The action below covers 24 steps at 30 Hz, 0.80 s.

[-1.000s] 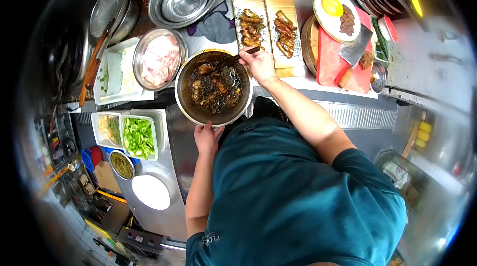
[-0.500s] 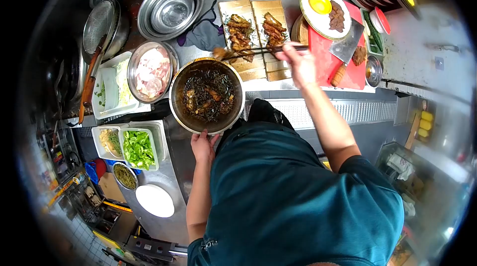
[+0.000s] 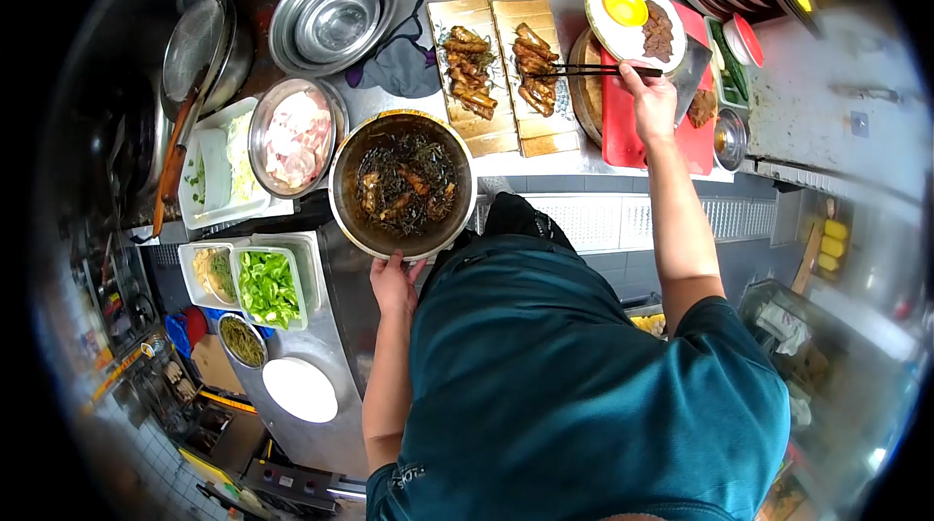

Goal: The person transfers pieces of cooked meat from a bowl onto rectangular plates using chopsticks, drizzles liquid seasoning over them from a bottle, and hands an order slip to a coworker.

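**Chopsticks levelled over browned meat at a kitchen counter**

In the head view, a pair of dark chopsticks [image 3: 595, 68] is held by the right hand [image 3: 650, 93], which is closed around their thick ends. Their long axis is laid nearly crosswise in the picture, with the tips pointed left over the browned meat [image 3: 535, 59] on the right platter [image 3: 551, 144]. Whether the meat is touched by the tips cannot be told.

That oblong platter is set beside the left platter [image 3: 491, 137], where more browned meat is heaped; both long axes are run away from the wearer, tilted slightly left at the far ends.

The lower rim of a round metal bowl [image 3: 350, 215] is held by the left hand [image 3: 393, 286], its fingers partly spread; how far they are curled underneath is hidden. Dark shredded food and browned pieces are contained inside. By the right hand, a white plate [image 3: 623, 39] is seen bearing a yellow cup [image 3: 625, 7] and dark meat slices [image 3: 657, 32], just beside a red cutting board [image 3: 623, 127].
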Tool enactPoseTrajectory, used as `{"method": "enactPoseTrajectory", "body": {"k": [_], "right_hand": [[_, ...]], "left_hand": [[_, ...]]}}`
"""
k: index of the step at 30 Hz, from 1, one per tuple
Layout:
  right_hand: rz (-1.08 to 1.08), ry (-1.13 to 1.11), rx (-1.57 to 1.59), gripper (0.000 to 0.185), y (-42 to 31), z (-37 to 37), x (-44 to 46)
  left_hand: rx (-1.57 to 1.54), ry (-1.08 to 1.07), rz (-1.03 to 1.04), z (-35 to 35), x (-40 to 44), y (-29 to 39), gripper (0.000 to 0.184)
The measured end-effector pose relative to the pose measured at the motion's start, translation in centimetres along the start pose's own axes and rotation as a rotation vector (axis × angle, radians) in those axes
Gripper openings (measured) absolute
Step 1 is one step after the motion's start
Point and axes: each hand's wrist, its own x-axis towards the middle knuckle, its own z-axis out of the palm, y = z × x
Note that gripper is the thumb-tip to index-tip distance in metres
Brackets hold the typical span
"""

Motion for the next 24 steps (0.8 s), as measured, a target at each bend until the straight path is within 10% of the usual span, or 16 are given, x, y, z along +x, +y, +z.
{"method": "enactPoseTrajectory", "body": {"k": [15,24], "right_hand": [[-0.066,0.060,-0.062,0.016,-4.4,1.1,-2.0],[0.227,-0.423,0.042,0.019,-1.4,11.4,-12.0]], "left_hand": [[0.033,0.084,-0.015,1.1,-0.9,1.0,0.010],[-0.003,0.072,0.001,0.9,-0.4,0.6,0.016]]}}
